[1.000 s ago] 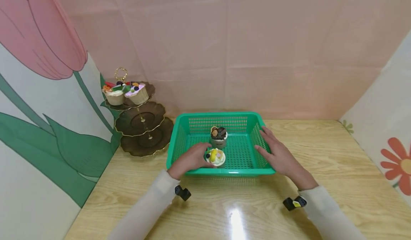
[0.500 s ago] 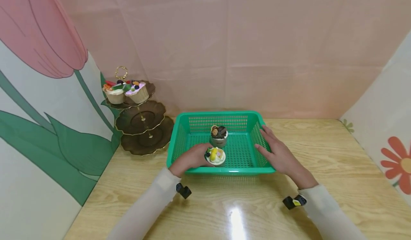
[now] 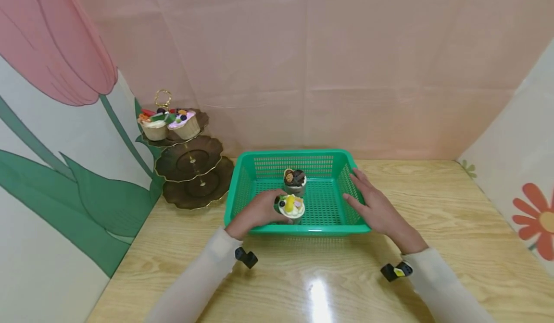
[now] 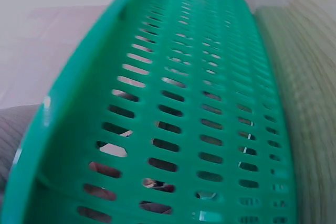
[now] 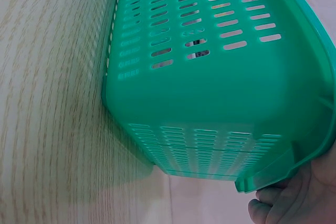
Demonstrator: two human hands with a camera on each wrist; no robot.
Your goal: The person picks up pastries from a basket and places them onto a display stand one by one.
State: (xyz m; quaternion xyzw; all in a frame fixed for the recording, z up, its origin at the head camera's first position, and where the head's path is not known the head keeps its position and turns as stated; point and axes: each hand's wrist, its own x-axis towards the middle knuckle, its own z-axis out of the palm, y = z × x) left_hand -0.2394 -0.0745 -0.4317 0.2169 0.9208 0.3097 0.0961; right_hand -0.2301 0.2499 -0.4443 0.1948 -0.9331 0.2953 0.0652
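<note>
My left hand (image 3: 261, 209) reaches over the near side of a green plastic basket (image 3: 303, 229) and grips a cupcake (image 3: 294, 207) topped with white cream, yellow fruit and a dark berry. Fingers and thumb curl round its cup, hiding its left side. Just behind it in the basket stands a chocolate-topped cupcake (image 3: 295, 180) in a pale cup. My right hand (image 3: 376, 208) holds the basket's right rim, thumb on the inner side. In the right wrist view, fingers (image 5: 260, 211) curl at the rim's outer edge. The left wrist view mostly shows the basket's slotted wall (image 4: 168, 108).
A three-tier brown stand (image 3: 190, 159) with gold edges stands left of the basket on the wooden table (image 3: 277, 284). Its top tier bears two fruit-topped cupcakes (image 3: 186, 125). A pink backdrop (image 3: 346, 73) rises behind, with flower-printed panels at both sides.
My left hand has closed round the yellow-fruit cupcake, which has risen slightly and shifted a little to the right. The right hand and the basket have stayed in place.
</note>
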